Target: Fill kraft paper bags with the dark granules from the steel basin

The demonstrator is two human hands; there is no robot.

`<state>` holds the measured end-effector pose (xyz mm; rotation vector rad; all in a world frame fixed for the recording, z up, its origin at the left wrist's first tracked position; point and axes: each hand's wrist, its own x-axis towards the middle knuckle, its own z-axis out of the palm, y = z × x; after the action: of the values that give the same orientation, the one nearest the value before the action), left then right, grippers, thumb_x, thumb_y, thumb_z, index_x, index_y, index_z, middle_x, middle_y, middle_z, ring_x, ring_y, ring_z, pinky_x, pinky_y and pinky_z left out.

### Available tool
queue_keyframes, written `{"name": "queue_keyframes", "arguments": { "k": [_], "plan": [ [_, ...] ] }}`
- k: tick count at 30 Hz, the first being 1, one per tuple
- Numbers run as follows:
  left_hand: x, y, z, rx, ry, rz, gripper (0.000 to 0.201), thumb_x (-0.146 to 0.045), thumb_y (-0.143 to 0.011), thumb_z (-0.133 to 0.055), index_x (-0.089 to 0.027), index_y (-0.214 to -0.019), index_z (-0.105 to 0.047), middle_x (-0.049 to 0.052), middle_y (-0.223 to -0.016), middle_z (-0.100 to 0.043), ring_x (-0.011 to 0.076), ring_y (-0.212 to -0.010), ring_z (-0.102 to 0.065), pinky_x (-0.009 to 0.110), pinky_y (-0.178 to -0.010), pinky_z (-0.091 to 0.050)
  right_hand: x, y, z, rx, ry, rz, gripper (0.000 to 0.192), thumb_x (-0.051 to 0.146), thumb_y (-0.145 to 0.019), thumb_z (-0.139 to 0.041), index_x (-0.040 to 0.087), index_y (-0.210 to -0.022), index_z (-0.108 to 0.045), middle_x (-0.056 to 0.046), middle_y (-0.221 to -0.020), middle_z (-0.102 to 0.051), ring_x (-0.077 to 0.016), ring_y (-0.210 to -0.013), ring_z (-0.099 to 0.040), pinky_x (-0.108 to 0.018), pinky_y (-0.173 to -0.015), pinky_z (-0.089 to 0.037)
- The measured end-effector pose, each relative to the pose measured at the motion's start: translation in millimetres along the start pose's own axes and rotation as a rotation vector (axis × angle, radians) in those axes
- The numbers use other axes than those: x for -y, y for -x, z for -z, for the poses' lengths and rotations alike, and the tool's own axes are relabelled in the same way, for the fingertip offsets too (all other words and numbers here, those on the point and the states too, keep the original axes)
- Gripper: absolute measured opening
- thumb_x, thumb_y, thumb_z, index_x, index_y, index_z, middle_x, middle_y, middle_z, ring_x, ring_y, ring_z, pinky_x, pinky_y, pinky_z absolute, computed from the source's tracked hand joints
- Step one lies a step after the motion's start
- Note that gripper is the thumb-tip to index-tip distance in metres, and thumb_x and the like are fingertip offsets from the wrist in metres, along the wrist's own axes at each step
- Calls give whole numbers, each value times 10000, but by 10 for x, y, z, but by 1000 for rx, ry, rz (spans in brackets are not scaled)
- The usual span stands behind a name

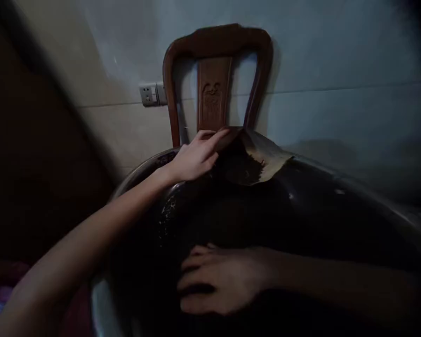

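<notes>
My left hand (pixel 196 157) reaches to the far side of a large round dark surface (pixel 210 215). Its fingers and thumb pinch the edge of a thin, pale brown sheet (pixel 272 161). The sheet curls up at the far rim, with a ragged dark patch on it; its exact material is hard to tell in this dim light. Nearer to me, my right hand (pixel 221 281) rests low over the dark surface, palm down, fingers spread, holding nothing visible. Deep shadow hides what lies beneath that palm.
A carved wooden chair back (pixel 214 93) stands behind the far rim, against a pale tiled wall (pixel 337 56). A wall socket with a switch (pixel 149 95) sits left of the chair. Pinkish fabric (pixel 7 285) shows at lower left.
</notes>
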<state>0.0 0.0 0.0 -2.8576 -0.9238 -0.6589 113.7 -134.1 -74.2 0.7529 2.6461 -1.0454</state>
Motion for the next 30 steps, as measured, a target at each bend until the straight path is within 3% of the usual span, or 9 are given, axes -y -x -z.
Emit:
{"name": "queue_keyframes", "arguments": {
  "k": [3,6,13,18,21,25,28,30],
  "plan": [
    [4,7,2,8,21,-7,596,-255,-850,-286,-191,-1427,-153,122,-1365,-334,286,-1257,-339,449,-917,-442,63,14,211,174,11,-97,672,718,-799,-307,258,-1189,-604,-76,-1179,-598,-294,-1143,-504,-442,-931,-398],
    [9,10,9,8,46,-21,597,-255,-841,-298,-194,-1420,-169,116,-1373,-340,265,-1292,-292,445,-952,-423,87,60,345,296,48,-220,690,736,-760,-362,245,-1170,-621,-86,-1092,-642,-321,-1098,-532,-455,-857,-445],
    [4,7,26,7,65,-31,606,-248,-831,-301,-164,-1419,-179,107,-1383,-354,242,-1288,-290,443,-978,-409,-73,17,353,385,-10,-269,716,769,-747,-323,216,-1007,-695,-84,-977,-676,-287,-972,-600,-432,-845,-456],
    [4,-2,21,10,43,-20,604,-258,-839,-299,-154,-1423,-181,109,-1392,-348,245,-1249,-335,452,-969,-414,-250,-80,272,561,-329,-419,589,771,-636,-507,195,-606,-628,-37,-680,-619,-162,-608,-589,-282,-526,-480],
    [7,-8,19,-1,30,-14,605,-261,-837,-308,-148,-1421,-198,126,-1356,-378,248,-1215,-378,466,-956,-417,-330,-90,216,632,-471,-459,586,761,-673,-477,195,-626,-623,0,-594,-563,-97,-456,-506,-219,-413,-424],
    [10,-15,26,-6,33,-31,597,-267,-843,-313,-141,-1416,-207,127,-1364,-376,259,-1205,-383,472,-938,-424,-416,-107,143,811,-694,-482,578,728,-712,-477,180,-581,-607,9,-510,-531,-85,-396,-479,-196,-367,-415],
    [6,-18,36,-10,53,-42,593,-264,-844,-320,-144,-1414,-210,120,-1376,-370,252,-1214,-375,472,-966,-401,-439,-110,74,703,-723,-424,562,708,-711,-505,176,-579,-629,-20,-543,-590,-126,-439,-543,-243,-403,-464],
    [3,-20,43,-8,62,-41,593,-267,-843,-327,-148,-1414,-216,118,-1378,-369,248,-1222,-371,473,-986,-384,-415,-90,31,409,-634,-316,493,660,-679,-588,177,-615,-661,-28,-572,-623,-160,-496,-592,-269,-441,-494]
  ]
}}
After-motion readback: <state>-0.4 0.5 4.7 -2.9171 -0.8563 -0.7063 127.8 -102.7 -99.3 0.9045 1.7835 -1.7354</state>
